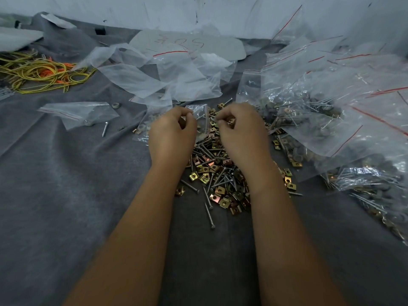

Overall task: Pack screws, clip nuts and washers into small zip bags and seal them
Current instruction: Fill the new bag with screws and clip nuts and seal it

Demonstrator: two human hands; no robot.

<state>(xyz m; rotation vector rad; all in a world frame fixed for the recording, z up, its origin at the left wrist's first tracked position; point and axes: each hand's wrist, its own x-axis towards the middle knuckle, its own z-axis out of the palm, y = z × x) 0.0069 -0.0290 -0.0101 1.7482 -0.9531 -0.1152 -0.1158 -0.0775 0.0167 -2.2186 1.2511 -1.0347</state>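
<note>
The left hand point(171, 131) pinches the top edge of a small bag point(202, 123), held above a pile point(217, 173) of screws and clip nuts on grey cloth point(66, 195). The right hand point(239, 129) has its fingers curled beside the bag's mouth; what they pinch cannot be told. Filled bags point(320, 111) lie to the right.

A grey cloth point(66, 195) covers the work surface. Behind it stands a pale wall point(198, 9) with dark scuffs. The light is dim and even.
</note>
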